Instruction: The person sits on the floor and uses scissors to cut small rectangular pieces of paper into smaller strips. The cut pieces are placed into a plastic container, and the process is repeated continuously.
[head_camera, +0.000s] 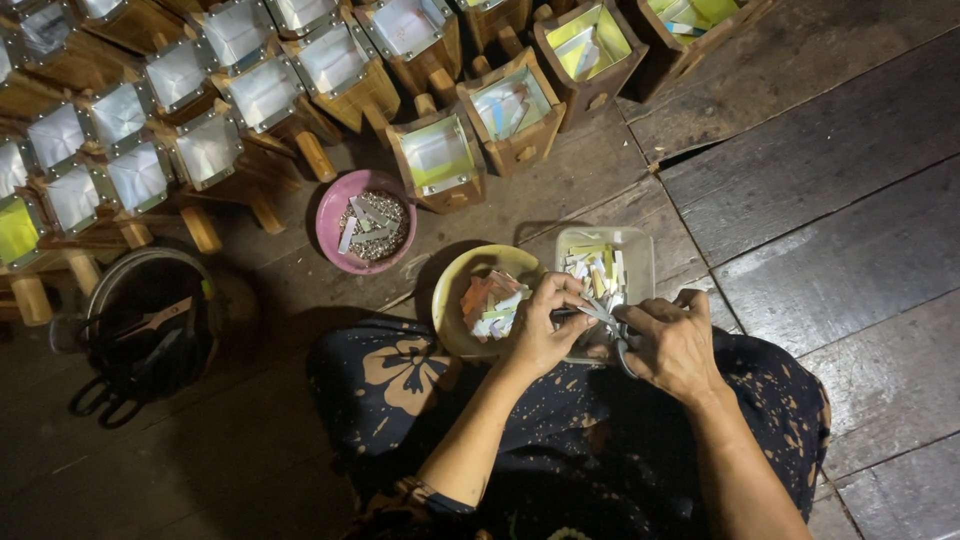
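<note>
My left hand (545, 325) pinches a small paper strip (590, 312) between thumb and fingers, just above my lap. My right hand (672, 345) grips a pair of scissors (617, 335) whose blades point left toward that strip. Both hands hover over the near edge of a clear plastic box (640, 250) filled with several cut paper strips. Left of it sits a yellow bowl (455, 290) holding coloured paper pieces.
A pink bowl (335, 235) with small metal bits and paper strips stands farther left. Several wooden box frames with white or coloured paper panels (437, 155) crowd the upper left. A dark round basket (150, 320) lies at left. Dark floor planks (830, 200) stretch to the right.
</note>
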